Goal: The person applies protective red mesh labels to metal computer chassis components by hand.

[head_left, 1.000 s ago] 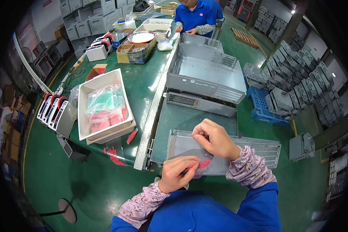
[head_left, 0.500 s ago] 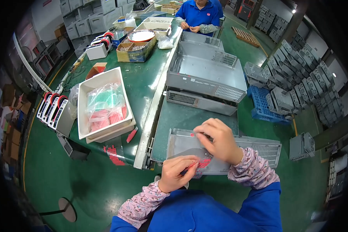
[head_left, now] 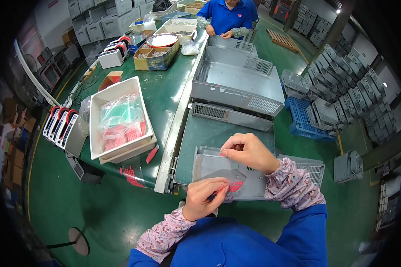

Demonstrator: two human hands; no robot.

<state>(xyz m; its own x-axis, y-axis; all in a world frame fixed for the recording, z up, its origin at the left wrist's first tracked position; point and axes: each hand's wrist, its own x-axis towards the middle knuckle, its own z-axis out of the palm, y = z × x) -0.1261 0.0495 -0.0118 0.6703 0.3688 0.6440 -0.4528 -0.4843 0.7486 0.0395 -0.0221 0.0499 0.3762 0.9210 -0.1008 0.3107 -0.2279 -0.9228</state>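
My left hand (head_left: 203, 198) pinches a clear sheet carrying rows of red dot stickers (head_left: 236, 186), held over the near edge of a grey metal panel (head_left: 208, 163). My right hand (head_left: 249, 153) is closed, thumb and forefinger drawn together at the panel's upper left. At their tips shows one small red sticker (head_left: 221, 154); whether it is gripped or lies on the metal I cannot tell. Part of the panel is hidden under my right hand and sleeve. Its slotted end (head_left: 315, 172) shows to the right.
Beyond the panel stand a large open grey metal housing (head_left: 236, 91) and a slotted metal part (head_left: 229, 117). To the left, a white bin (head_left: 95, 133) holds bagged red and green sticker sheets. A co-worker (head_left: 227, 20) in blue stands at the far end.
My right hand has come down slightly, its fingertips closing in on the red sticker. My left hand stays put with the sheet. The co-worker's hands have shifted.
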